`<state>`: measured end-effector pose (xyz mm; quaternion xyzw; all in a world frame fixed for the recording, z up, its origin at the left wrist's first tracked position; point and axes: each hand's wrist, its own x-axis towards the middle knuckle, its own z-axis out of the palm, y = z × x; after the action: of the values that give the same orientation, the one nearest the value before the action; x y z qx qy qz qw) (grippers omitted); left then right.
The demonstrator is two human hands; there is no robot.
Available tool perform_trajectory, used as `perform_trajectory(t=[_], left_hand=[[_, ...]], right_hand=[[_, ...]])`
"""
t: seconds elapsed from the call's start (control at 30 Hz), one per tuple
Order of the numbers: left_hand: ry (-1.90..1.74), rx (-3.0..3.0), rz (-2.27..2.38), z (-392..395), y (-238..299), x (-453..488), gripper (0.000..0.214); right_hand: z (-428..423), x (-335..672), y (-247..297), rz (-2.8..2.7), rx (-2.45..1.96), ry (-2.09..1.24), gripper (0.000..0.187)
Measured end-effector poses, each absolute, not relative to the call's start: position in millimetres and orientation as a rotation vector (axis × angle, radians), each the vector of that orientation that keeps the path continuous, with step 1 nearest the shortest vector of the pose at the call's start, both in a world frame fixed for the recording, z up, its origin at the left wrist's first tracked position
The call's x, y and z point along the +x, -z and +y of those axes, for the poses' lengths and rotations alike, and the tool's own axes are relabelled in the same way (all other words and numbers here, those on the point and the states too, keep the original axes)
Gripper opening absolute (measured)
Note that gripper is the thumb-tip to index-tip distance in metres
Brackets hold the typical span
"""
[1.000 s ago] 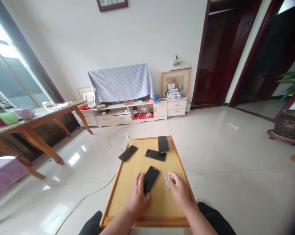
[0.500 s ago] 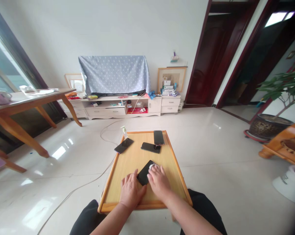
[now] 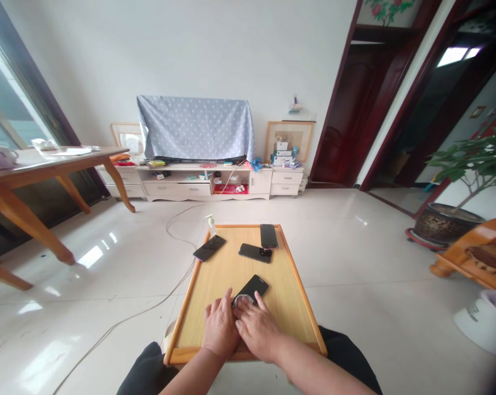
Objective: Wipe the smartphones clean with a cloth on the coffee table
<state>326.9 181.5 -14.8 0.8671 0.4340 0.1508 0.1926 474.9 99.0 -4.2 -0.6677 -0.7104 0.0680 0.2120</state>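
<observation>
- Pressed left hand flat, fingers together, beside phone on tray.
- Pinned wipe (small, pale) on phone's near end under right hand, fingers flat.
- Saw other phones, bottle at far end.

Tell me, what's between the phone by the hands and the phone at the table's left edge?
Only bare table between near phone and edge phone, in the head view.

1. A low wooden table with a raised rim; it stands on pale floor tiles;
2. Near middle: a dark phone, slanted; the left hand and right hand lie flat at its near end;
3. Far end: a second phone lying crosswise; a third phone just behind it;
4. Far left: a fourth phone overhanging the rim.
</observation>
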Motion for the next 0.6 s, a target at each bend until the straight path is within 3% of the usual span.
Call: perform_trajectory(t=[0.17,0.37,0.6], left_hand=[[-0.492,2.434,1.225,181.6,16.5,325.6,0.080],[-0.447,2.439,1.236,182.5,14.5,324.5,0.069],[-0.481,2.467,1.242,181.0,14.6,325.4,0.075]], right_hand=[[120.3,489.1,2.2,-1.703,-2.181,-0.153,0.048],[126.4,474.6,8.2,-1.964,-1.898,-0.189,0.047],[119.9,495.4,13.1,-1.645,-2.230,-0.123,0.050]])
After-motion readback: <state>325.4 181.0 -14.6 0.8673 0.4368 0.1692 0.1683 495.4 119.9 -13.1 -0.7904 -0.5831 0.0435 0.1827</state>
